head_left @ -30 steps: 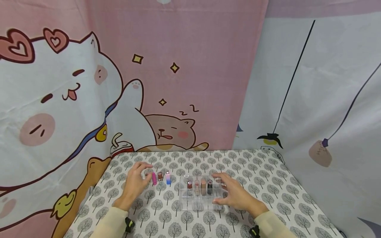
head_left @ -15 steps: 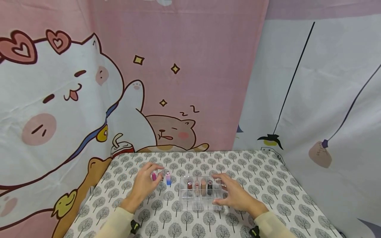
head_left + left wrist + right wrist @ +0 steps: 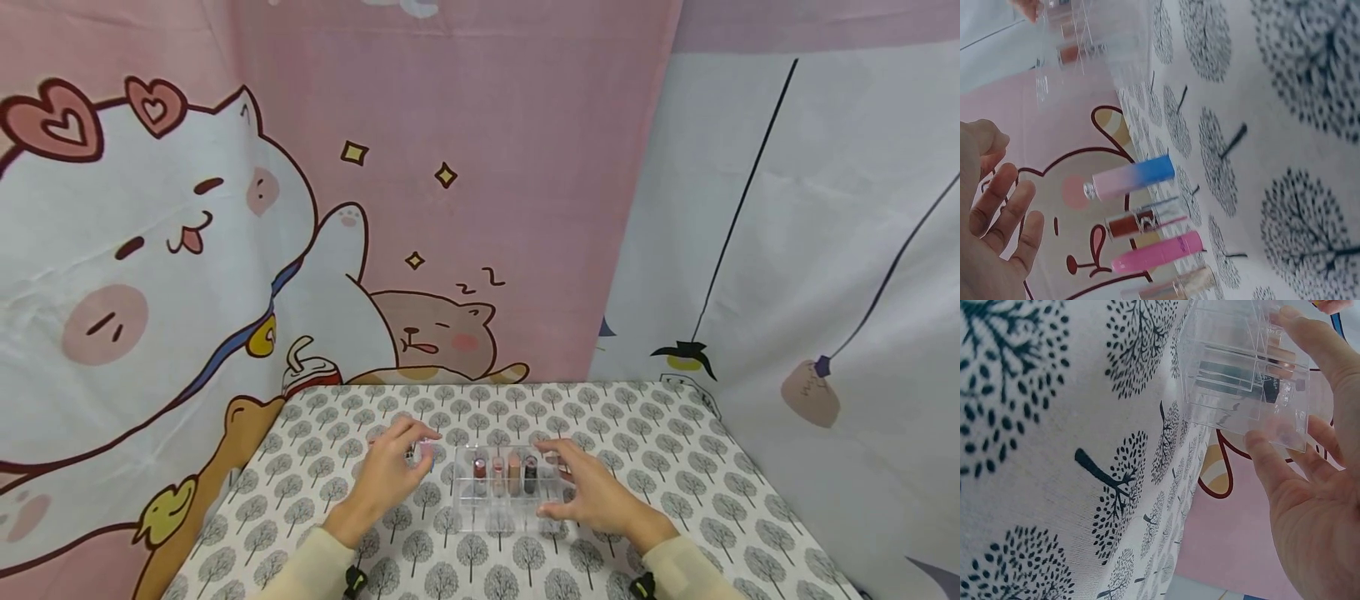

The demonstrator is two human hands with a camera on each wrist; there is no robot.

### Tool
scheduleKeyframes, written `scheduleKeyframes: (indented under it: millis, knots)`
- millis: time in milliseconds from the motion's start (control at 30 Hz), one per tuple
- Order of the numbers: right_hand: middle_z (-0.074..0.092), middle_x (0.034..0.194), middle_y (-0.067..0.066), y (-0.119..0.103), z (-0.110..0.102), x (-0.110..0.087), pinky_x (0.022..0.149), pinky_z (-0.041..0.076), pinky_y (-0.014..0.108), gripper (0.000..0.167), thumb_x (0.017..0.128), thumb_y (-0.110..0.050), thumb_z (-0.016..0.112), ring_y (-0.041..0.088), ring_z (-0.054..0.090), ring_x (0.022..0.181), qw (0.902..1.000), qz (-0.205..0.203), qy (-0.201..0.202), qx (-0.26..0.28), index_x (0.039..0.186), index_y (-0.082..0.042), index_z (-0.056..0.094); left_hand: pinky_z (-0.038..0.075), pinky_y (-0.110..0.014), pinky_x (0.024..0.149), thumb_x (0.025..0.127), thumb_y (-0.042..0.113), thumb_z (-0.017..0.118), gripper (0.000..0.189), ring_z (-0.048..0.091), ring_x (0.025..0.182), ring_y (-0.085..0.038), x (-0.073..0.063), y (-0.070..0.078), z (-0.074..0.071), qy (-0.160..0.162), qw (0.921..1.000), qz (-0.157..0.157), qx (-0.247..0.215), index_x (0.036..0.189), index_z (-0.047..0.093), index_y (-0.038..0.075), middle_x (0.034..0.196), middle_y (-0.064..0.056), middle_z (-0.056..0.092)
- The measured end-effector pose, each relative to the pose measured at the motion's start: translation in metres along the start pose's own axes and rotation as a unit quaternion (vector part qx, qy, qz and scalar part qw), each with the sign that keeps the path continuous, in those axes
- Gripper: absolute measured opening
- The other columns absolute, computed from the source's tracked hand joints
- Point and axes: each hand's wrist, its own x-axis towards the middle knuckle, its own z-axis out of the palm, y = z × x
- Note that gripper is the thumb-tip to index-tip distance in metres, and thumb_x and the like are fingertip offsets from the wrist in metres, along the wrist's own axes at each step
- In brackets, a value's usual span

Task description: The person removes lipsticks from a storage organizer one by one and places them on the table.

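My left hand (image 3: 390,471) hovers behind a row of lip colour tubes, fingers loosely bent and holding nothing. In the left wrist view stand a pink-and-blue tube (image 3: 1135,178), a clear tube with brownish-red colour (image 3: 1129,225), a magenta tube (image 3: 1157,252) and a clear, gold-toned tube (image 3: 1179,286), all apart from the fingers. From the head, that hand hides most of them. My right hand (image 3: 596,492) grips the right end of a clear compartment organizer (image 3: 472,518), thumb and fingers spanning it. Several lipsticks (image 3: 514,473) stand in its compartments.
A white cloth with grey trees (image 3: 495,575) covers the table. Behind it hangs a pink cartoon backdrop (image 3: 525,208), with a pale fabric wall (image 3: 750,250) at the right.
My left hand has moved right along the row of tubes, covering the magenta tube and most of the pink-and-blue one in the head view. The right hand stays on the organizer.
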Motion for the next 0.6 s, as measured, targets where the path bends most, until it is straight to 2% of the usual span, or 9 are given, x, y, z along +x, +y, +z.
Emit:
scheduleKeyframes:
  millis: [167,300,433,500,600]
  knots:
    - [0.053,0.176,0.014,0.001,0.001,-0.001,0.126,0.059,0.053,0.102,0.089,-0.033,0.103,0.047,0.058,0.160,1.0000,-0.003,0.000,0.001,0.172,-0.013,0.047,0.070,-0.025,0.083,0.091,0.006,0.098,0.030,0.075,0.095,-0.010,0.000,0.013,0.006,-0.024,0.9996,0.012,-0.002,0.117,0.086,0.014,0.114,0.001,0.079]
    - [0.053,0.176,0.014,0.001,0.001,0.000,0.125,0.060,0.053,0.101,0.089,-0.032,0.103,0.048,0.057,0.159,1.0000,-0.006,0.002,0.002,0.171,-0.013,0.048,0.073,-0.031,0.094,0.092,0.009,0.098,0.031,0.077,0.106,-0.015,0.003,0.022,0.010,-0.041,0.9989,0.021,-0.011,0.120,0.085,0.014,0.117,0.001,0.079]
    - [0.053,0.175,0.015,0.002,0.002,0.000,0.125,0.060,0.054,0.101,0.089,-0.033,0.103,0.050,0.057,0.159,0.9999,-0.009,0.003,0.004,0.171,-0.014,0.048,0.074,-0.036,0.091,0.091,0.004,0.097,0.032,0.078,0.103,-0.020,0.006,0.028,0.017,-0.041,0.9977,0.032,-0.043,0.120,0.084,0.010,0.117,-0.003,0.079]
    - [0.053,0.175,0.015,0.003,0.002,0.000,0.125,0.060,0.055,0.101,0.089,-0.034,0.103,0.050,0.057,0.159,0.9999,-0.008,0.003,0.006,0.171,-0.015,0.048,0.075,-0.035,0.084,0.090,-0.001,0.096,0.034,0.078,0.096,-0.024,0.007,0.030,0.019,-0.041,0.9964,0.038,-0.063,0.120,0.083,0.007,0.117,-0.007,0.078]
    - [0.053,0.175,0.014,0.003,0.001,0.001,0.125,0.059,0.055,0.100,0.089,-0.035,0.103,0.050,0.057,0.160,1.0000,-0.008,0.002,0.005,0.171,-0.017,0.048,0.076,-0.032,0.082,0.089,-0.005,0.095,0.037,0.080,0.093,-0.030,0.009,0.033,0.022,-0.055,0.9936,0.035,-0.092,0.122,0.081,0.005,0.118,-0.012,0.077]
